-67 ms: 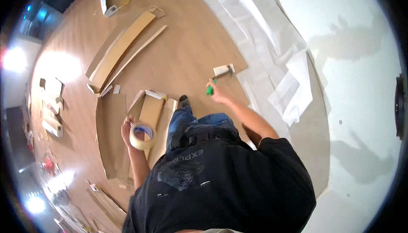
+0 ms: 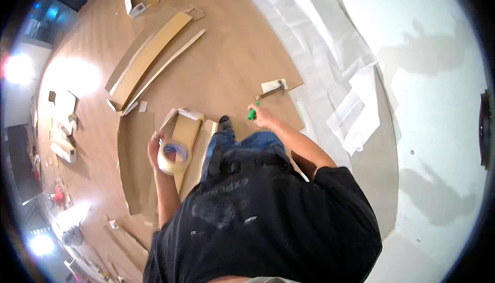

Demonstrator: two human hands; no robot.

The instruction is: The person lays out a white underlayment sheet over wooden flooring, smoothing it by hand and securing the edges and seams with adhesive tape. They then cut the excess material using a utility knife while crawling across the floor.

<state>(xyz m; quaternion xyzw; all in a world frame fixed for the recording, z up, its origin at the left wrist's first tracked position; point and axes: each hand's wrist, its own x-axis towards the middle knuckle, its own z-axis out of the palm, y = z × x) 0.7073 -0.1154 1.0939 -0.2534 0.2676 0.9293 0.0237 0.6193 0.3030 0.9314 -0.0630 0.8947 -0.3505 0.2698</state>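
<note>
My left hand point(image 2: 154, 150) is closed on a wide roll of pale packing tape point(image 2: 167, 166), held beside my left leg above the cardboard on the floor. In my right hand point(image 2: 264, 117), the fingers are wrapped round the green grip of a hammer point(image 2: 251, 114). Its dark head points away from me and to the right. A small white piece point(image 2: 271, 85) shows by the hammer head; whether they touch, I cannot tell. Just past the tape roll lies an open, long cardboard box point(image 2: 186, 134).
Brown sheeting point(image 2: 232, 61) covers the floor, with long cardboard strips point(image 2: 149, 61) at far left. White plastic film point(image 2: 309, 40) runs along the right, beside a pale wall point(image 2: 428, 128). More cardboard pieces point(image 2: 64, 115) lie farther left, and a flattened carton point(image 2: 135, 164) lies by my left hand.
The whole view has shifted slightly. Both hands keep hold of the tape roll and the hammer, with barely any movement.
</note>
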